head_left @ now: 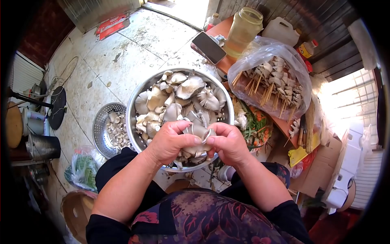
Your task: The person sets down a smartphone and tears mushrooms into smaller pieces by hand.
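Observation:
A grey oyster mushroom is pinched between my two hands, over the near side of a large metal colander. My left hand is closed on the mushroom's left edge, thumb on top. My right hand grips its right edge, thumb and fingers close to the left ones. Below and beyond the hands, many loose oyster mushrooms fill the colander. At its left stands a smaller perforated colander holding small mushroom pieces.
On a low table at right, a clear plastic bag holds skewered mushrooms. Behind it stand a phone, a large jar and a white jug. Chopped vegetables lie right of the colander. Bagged greens sit at left.

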`<state>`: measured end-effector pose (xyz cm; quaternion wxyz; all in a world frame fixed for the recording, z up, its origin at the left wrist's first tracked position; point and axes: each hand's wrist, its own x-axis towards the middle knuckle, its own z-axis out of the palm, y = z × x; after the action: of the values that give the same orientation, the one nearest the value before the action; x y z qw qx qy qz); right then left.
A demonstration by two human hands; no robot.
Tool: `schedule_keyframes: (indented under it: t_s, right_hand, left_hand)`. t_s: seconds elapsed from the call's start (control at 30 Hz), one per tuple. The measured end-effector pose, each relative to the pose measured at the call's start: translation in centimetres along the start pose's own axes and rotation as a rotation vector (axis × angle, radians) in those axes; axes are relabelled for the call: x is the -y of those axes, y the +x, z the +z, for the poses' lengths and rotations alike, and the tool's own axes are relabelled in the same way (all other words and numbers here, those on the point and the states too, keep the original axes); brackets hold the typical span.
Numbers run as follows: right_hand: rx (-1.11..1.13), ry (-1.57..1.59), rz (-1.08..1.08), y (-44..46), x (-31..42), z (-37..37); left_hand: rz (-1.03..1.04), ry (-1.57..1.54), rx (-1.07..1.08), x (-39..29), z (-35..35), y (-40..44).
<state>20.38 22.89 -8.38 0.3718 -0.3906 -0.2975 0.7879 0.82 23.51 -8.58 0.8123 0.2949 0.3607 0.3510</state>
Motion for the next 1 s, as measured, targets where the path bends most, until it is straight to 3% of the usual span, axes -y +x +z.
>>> schedule_keyframes:
  t_s: [0.13,0.23,0.3,0.43,0.6,0.7,0.77,0.87,1.0]
  right_hand:
    - [-0.022,0.213,0.009,0.4,0.9,-0.9]
    - [-0.033,0.130,0.079,0.5,1.1,-1.0]
    - [-0.005,0.070,0.117,0.5,0.6,-0.2]
    - [-0.050,-0.081,0.135,0.5,0.1,0.3]
    - [-0.107,-0.142,0.072,0.5,-0.4,0.4]
    - [-0.174,-0.034,0.060,0.5,-0.4,0.7]
    - [-0.185,0.216,0.012,0.8,-0.1,0.1]
    - [-0.180,0.118,0.077,0.8,0.1,0.1]
    - [-0.082,-0.047,0.148,0.6,-0.5,0.5]
  left_hand:
    - [-0.015,-0.193,-0.058,-1.0,0.0,-0.2]
    - [0.059,-0.064,-0.076,-1.4,0.2,-0.3]
    - [0.082,0.251,-0.079,-1.3,0.5,-0.1]
    - [0.081,0.420,-0.058,-1.1,0.9,-0.1]
    - [0.092,0.261,-0.085,-0.4,0.7,0.1]
    - [0.102,0.134,-0.088,-0.4,0.3,0.2]
    - [0.090,0.054,-0.089,-0.7,0.2,0.2]
    - [0.082,0.121,-0.104,-0.9,0.3,0.1]
    - [0.234,0.564,-0.091,-0.7,0.8,0.0]
